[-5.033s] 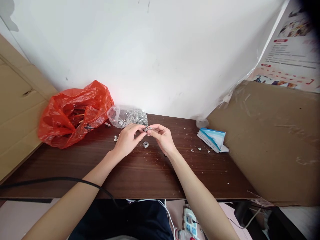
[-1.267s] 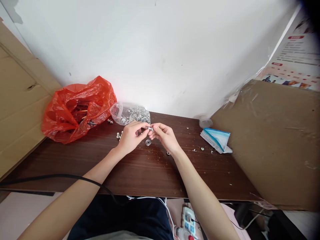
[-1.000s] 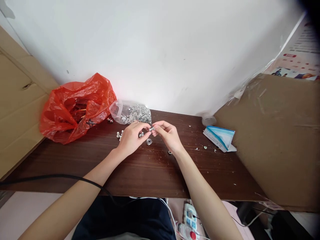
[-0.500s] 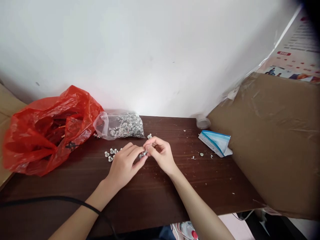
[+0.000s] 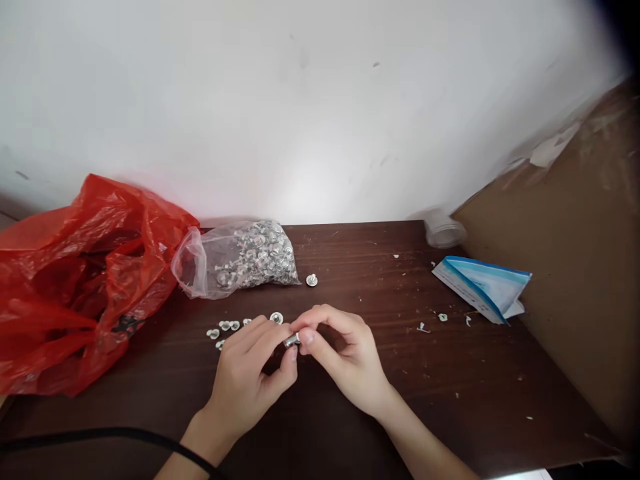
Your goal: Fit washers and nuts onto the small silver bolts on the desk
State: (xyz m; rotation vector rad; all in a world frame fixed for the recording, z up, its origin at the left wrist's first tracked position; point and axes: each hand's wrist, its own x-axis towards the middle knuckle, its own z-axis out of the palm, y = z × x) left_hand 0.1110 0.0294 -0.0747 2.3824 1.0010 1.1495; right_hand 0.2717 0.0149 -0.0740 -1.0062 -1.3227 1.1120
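A small silver screw-like metal piece (image 5: pixel 292 341) sits between my two hands, above the dark tabletop. My right hand (image 5: pixel 350 353) pinches one end of it between thumb and forefinger. From the other side, the thumb and forefinger of my left hand (image 5: pixel 250 370) close on the piece, which they partly hide. Just behind my left fingers stands a wide-headed metal screw (image 5: pixel 277 318). Several similar small screws (image 5: pixel 225 326) lie to the left of that hand, some covered by it. Another screw (image 5: pixel 311 280) rests farther back by itself.
A clear plastic bag (image 5: pixel 260 257) full of metal screws lies near the wall. Left of it is a crumpled red plastic bag (image 5: pixel 145 233). At right are a blue and white packet (image 5: pixel 480 287), a clear plastic cup (image 5: pixel 444 230) and a cardboard box (image 5: pixel 555 233). A black cable (image 5: pixel 100 433) crosses at lower left.
The camera view has shifted closer to the table. Both hands stay together on the small metal piece, and a wide-headed screw behind my left fingers now shows.
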